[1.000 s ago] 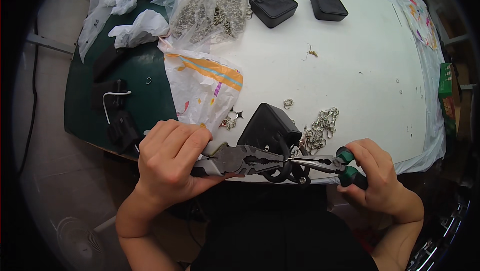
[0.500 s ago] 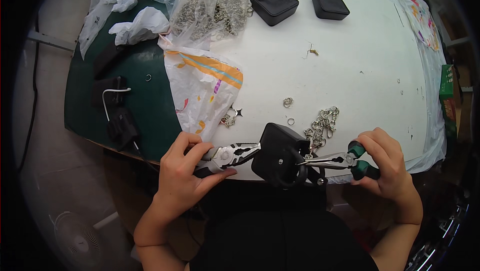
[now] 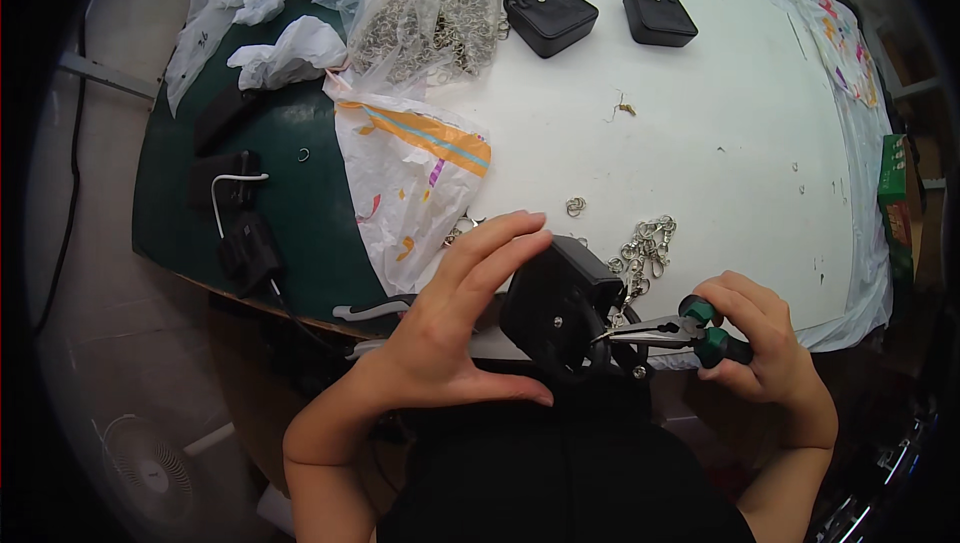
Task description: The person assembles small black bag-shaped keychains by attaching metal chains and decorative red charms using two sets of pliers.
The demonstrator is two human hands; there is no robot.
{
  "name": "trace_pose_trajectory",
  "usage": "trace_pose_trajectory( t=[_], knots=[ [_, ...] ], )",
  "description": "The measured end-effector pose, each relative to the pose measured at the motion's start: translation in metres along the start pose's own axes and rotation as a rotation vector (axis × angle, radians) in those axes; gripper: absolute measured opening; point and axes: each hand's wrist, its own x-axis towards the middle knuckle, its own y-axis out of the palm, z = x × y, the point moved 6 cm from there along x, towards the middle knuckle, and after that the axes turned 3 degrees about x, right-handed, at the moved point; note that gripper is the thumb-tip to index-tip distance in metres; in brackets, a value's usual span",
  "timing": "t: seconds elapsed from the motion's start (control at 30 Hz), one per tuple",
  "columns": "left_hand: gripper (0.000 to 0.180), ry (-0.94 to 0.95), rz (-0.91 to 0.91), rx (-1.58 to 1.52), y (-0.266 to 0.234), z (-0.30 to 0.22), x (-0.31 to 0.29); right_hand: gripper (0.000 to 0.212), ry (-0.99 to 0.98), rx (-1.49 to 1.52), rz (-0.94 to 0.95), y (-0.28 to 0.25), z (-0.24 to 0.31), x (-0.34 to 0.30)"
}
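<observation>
A small black handbag (image 3: 545, 308) is tilted at the table's near edge, its looped handle toward me. My left hand (image 3: 450, 318) is open beside it, fingers stretched along its far left side and thumb spread below; whether they touch it I cannot tell. My right hand (image 3: 765, 333) grips green-handled pliers (image 3: 672, 331), their narrow jaws at a small metal piece by the bag's handle. The grey-handled pliers (image 3: 372, 312) lie at the table edge, partly hidden behind my left hand. Just beyond the bag is a heap of metal chain with clasps (image 3: 645, 245).
Two more black handbags (image 3: 550, 18) (image 3: 660, 15) stand at the back. A clear bag of metal hardware (image 3: 430, 23) sits at the back left, above a printed plastic bag (image 3: 410, 183). Loose rings (image 3: 575, 207) lie mid-table. Black devices with a white cable (image 3: 235, 183) rest on the green surface.
My left hand has let go of the grey-handled pliers and moved right, opening beside the handbag. My right hand keeps its pliers by the bag's handle, having shifted slightly.
</observation>
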Motion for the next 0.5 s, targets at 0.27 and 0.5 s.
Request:
trace_pose_trajectory(
  t=[0.27,0.5],
  knots=[
    [0.094,-0.354,0.244,-0.701,0.03,0.017,0.002,0.052,0.441,-0.133,-0.333,-0.014,-0.072,-0.027],
    [0.099,-0.453,0.322,-1.117,0.033,0.013,-0.01,0.066,0.256,-0.675,-0.373,-0.01,-0.056,-0.004]
  ],
)
